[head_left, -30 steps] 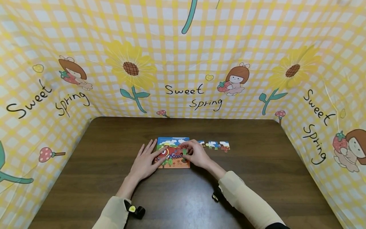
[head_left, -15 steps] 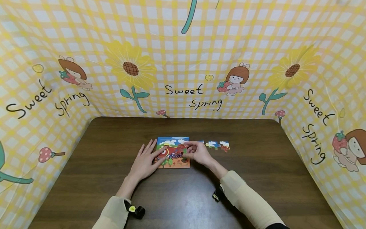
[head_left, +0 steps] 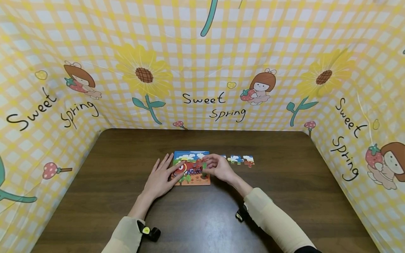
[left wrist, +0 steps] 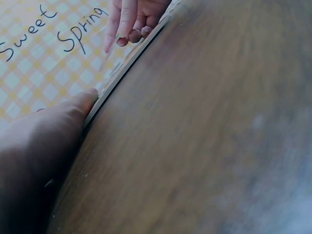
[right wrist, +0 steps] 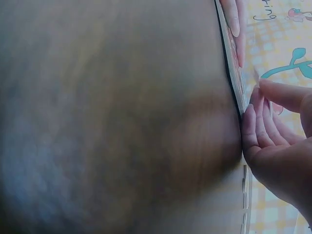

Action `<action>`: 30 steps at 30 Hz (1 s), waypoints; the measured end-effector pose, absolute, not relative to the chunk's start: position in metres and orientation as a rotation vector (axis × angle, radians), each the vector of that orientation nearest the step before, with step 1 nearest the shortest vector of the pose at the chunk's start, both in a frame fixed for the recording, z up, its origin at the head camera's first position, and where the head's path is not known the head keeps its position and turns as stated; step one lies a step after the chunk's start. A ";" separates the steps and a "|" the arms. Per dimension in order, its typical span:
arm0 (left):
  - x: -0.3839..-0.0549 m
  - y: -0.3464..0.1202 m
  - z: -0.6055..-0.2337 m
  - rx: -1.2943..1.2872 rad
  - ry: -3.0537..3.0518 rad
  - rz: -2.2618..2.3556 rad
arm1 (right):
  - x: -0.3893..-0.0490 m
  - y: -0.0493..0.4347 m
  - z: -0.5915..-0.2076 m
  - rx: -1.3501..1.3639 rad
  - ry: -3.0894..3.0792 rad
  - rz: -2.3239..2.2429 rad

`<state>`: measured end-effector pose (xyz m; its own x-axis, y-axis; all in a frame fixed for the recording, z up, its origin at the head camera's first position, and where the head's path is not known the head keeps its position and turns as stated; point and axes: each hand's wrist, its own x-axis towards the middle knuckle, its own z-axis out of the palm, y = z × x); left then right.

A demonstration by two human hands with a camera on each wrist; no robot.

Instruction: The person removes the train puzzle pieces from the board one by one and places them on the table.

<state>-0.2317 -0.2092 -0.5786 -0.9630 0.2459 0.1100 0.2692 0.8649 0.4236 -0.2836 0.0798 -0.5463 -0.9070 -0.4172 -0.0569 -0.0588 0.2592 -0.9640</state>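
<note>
A jigsaw puzzle in a flat tray, with a red train, blue sky and orange ground, lies on the table in the head view. My left hand rests on its left side, fingers spread and straight, holding the edge down. Over the puzzle's right side, my right hand pinches a small puzzle piece between thumb and fingertips; the fingers hide most of it. The right wrist view shows this piece as a thin edge tilted above the tray, with the other fingers curled against the tray's side.
Loose puzzle pieces lie in a row right of the tray, the nearest partly hidden behind my right hand. The brown wooden table is enclosed by a yellow checked cloth at the back and sides.
My right hand has drawn slightly right, and its fingers have shifted with the piece near the puzzle's right edge. My left hand has stayed in place.
</note>
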 end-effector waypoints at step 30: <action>-0.234 -0.210 -0.581 -0.427 -2.966 -0.691 | -0.266 0.161 -0.534 -0.418 2.322 -1.695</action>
<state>-0.2338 -0.2098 -0.5815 -0.9592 0.2529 0.1267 0.2828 0.8604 0.4239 -0.2665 0.1607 -0.5343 -0.9312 -0.3638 -0.0215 -0.0902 0.2873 -0.9536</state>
